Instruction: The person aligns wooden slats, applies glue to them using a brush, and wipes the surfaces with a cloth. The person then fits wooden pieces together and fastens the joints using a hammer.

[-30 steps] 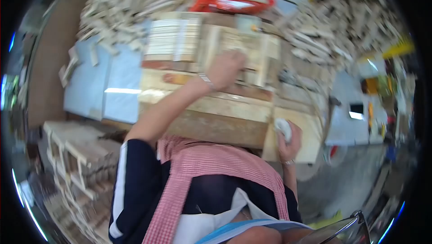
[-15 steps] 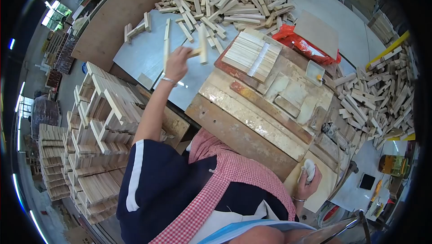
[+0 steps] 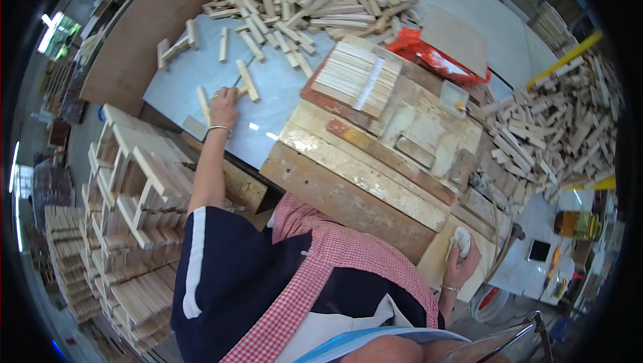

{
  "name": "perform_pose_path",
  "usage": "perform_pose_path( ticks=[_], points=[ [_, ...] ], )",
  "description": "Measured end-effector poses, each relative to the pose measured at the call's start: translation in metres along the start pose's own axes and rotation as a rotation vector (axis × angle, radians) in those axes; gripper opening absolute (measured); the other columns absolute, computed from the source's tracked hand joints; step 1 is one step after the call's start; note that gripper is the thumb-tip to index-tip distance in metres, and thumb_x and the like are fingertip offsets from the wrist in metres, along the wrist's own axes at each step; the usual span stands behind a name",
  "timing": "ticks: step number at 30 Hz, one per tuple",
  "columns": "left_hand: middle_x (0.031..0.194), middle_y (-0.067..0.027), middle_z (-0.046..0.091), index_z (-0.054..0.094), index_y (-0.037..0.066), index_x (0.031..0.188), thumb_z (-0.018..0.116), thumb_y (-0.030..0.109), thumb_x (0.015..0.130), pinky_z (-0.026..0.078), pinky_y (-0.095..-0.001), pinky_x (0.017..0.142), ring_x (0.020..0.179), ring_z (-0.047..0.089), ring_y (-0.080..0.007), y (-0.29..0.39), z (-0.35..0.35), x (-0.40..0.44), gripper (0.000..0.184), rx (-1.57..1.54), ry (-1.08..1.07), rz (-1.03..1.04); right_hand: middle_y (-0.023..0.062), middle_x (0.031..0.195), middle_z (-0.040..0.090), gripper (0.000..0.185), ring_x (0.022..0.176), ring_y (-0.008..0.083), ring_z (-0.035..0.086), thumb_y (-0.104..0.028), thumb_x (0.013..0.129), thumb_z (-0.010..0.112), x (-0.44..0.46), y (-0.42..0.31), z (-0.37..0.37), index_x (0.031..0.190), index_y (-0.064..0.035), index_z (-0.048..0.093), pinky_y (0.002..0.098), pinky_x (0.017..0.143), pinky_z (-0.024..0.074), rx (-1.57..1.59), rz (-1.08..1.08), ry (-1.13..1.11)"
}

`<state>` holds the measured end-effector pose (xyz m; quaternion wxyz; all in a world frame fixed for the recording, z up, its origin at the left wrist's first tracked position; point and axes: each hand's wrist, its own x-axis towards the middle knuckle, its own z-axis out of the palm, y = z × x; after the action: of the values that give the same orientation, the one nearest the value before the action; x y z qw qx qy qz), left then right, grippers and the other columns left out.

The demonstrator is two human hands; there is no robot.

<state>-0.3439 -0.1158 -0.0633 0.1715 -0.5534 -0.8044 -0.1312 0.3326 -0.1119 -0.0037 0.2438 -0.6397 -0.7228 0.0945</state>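
My left hand [image 3: 224, 108] is low over the grey tabletop at the left, closed around the middle of an H-shaped wooden frame [image 3: 247, 81]. The frame's two side bars stick out on either side of my fingers, and the hand hides its crossbar. In my right hand [image 3: 462, 267], by the near right corner of the workbench, is a bunched white cloth [image 3: 461, 238]. A similar joined wooden frame [image 3: 177, 49] lies farther off on the tabletop. Between the hands, a row of wooden strips [image 3: 358, 76] sits side by side on the bench.
Loose wooden sticks [image 3: 315, 1] are heaped at the back, with another heap [image 3: 549, 128] at the right. Stacked wooden frames [image 3: 134, 189] stand at the left beside my arm. A red plastic bag [image 3: 435, 58] and a small clear tray [image 3: 454, 98] lie on the bench [image 3: 362, 189].
My left hand has brought the H-shaped frame leftward and nearer, down to the tabletop. My right hand keeps the cloth at the bench corner. The whole view has shifted slightly.
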Motion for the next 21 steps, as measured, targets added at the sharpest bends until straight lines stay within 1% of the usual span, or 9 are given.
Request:
perform_pose_path(
  ticks=[3, 5, 6, 8, 10, 12, 13, 17, 21],
  points=[
    [0.096, -0.0089, 0.057, 0.058, 0.011, 0.102, 0.054, 0.001, 0.073, 0.046, -0.0412, 0.076, 0.091, 0.056, -0.0299, 0.013, -0.006, 0.006, 0.031, 0.047, -0.061, -0.081, 0.0179, 0.116, 0.057, 0.04, 0.101, 0.0342, 0.053, -0.016, 0.083, 0.064, 0.001, -0.006, -0.007, 0.119, -0.0001, 0.056, 0.0411, 0.091, 0.0389, 0.012, 0.032, -0.003],
    [0.1, -0.0115, 0.057, 0.058, 0.008, 0.106, 0.052, 0.0, 0.076, 0.045, -0.0433, 0.079, 0.092, 0.056, -0.0327, 0.02, -0.009, 0.007, 0.031, -0.044, 0.151, -0.096, 0.0185, 0.116, 0.057, 0.04, 0.102, 0.035, 0.053, -0.016, 0.084, 0.063, 0.003, -0.017, -0.013, 0.119, -0.0001, 0.056, 0.0416, 0.091, 0.039, -0.04, -0.044, 0.039],
    [0.1, -0.0115, 0.057, 0.058, 0.008, 0.106, 0.052, 0.0, 0.076, 0.045, -0.0433, 0.079, 0.092, 0.056, -0.0327, 0.031, -0.013, 0.009, 0.031, -0.047, 0.149, -0.099, 0.0185, 0.116, 0.057, 0.04, 0.102, 0.035, 0.053, -0.016, 0.084, 0.063, 0.007, -0.022, -0.016, 0.119, -0.0001, 0.056, 0.0416, 0.091, 0.039, -0.043, -0.046, 0.037],
    [0.107, -0.0147, 0.057, 0.057, 0.005, 0.11, 0.051, -0.001, 0.08, 0.044, -0.0451, 0.085, 0.098, 0.055, -0.0357, 0.075, -0.028, 0.01, 0.031, -0.268, 0.311, -0.061, 0.0192, 0.116, 0.057, 0.04, 0.103, 0.0353, 0.053, -0.014, 0.082, 0.065, 0.022, -0.037, -0.023, 0.119, -0.0004, 0.056, 0.0421, 0.091, 0.0393, -0.241, -0.234, 0.152],
    [0.112, -0.0178, 0.058, 0.055, 0.004, 0.114, 0.051, -0.001, 0.08, 0.043, -0.0447, 0.09, 0.107, 0.053, -0.0374, 0.119, -0.038, 0.002, 0.034, -0.468, 0.261, 0.022, 0.0191, 0.115, 0.057, 0.04, 0.103, 0.0353, 0.054, -0.013, 0.08, 0.066, 0.052, -0.062, -0.017, 0.118, -0.0006, 0.057, 0.042, 0.09, 0.0401, -0.148, -0.329, 0.152],
    [0.107, -0.0172, 0.059, 0.056, 0.004, 0.112, 0.054, -0.003, 0.078, 0.044, -0.0436, 0.087, 0.104, 0.055, -0.0361, 0.168, -0.061, -0.005, 0.035, -0.686, 0.223, 0.044, 0.0182, 0.112, 0.058, 0.04, 0.1, 0.0346, 0.055, -0.01, 0.077, 0.069, 0.092, -0.1, -0.003, 0.114, -0.001, 0.059, 0.0415, 0.087, 0.042, -0.01, -0.484, 0.112],
    [0.106, -0.0163, 0.059, 0.058, 0.003, 0.109, 0.055, -0.005, 0.076, 0.047, -0.0418, 0.084, 0.099, 0.057, -0.0348, 0.185, -0.069, -0.006, 0.034, -0.694, 0.264, 0.144, 0.0174, 0.109, 0.059, 0.039, 0.098, 0.0339, 0.056, -0.008, 0.075, 0.07, 0.111, -0.129, 0.009, 0.112, -0.0013, 0.06, 0.0411, 0.085, 0.043, 0.039, -0.551, 0.064],
    [0.1, -0.0139, 0.061, 0.061, 0.001, 0.102, 0.058, -0.006, 0.072, 0.049, -0.0375, 0.076, 0.089, 0.059, -0.032, 0.222, -0.09, -0.017, 0.031, -0.894, 0.226, 0.245, 0.0139, 0.097, 0.06, 0.034, 0.085, 0.0309, 0.056, -0.007, 0.072, 0.071, 0.17, -0.225, 0.078, 0.104, -0.0032, 0.062, 0.0392, 0.074, 0.0451, 0.194, -0.869, -0.025],
    [0.095, -0.0124, 0.061, 0.063, 0.0, 0.098, 0.06, -0.004, 0.069, 0.05, -0.035, 0.071, 0.083, 0.06, -0.0284, 0.234, -0.09, -0.036, 0.03, -0.959, 0.13, 0.343, 0.0113, 0.091, 0.057, 0.028, 0.086, 0.0277, 0.055, -0.018, 0.07, 0.07, 0.191, -0.286, 0.143, 0.094, -0.0061, 0.06, 0.0361, 0.072, 0.0441, 0.152, -0.982, -0.095]
  ],
)
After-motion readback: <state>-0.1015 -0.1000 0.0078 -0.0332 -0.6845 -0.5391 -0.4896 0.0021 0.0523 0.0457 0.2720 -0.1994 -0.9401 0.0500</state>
